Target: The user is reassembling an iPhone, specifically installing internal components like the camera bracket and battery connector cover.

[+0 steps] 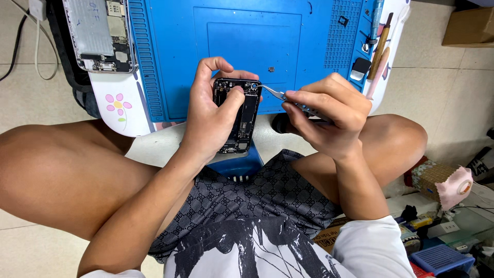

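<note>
My left hand (208, 116) grips an opened phone body (240, 116) with its dark inner parts facing up, thumb lying across the upper part. My right hand (329, 113) pinches metal tweezers (275, 93), whose tips touch the top right corner of the phone, by a small round part. Both hands are held above my lap, at the near edge of the blue work mat (242, 46).
A second opened phone shell (100, 33) lies at the mat's top left. Several hand tools (378, 44) rest on the mat's right side. A tiny loose part (271, 68) sits mid-mat. Boxes, a pink cloth (455, 188) and a blue tray (442, 257) are at right on the floor.
</note>
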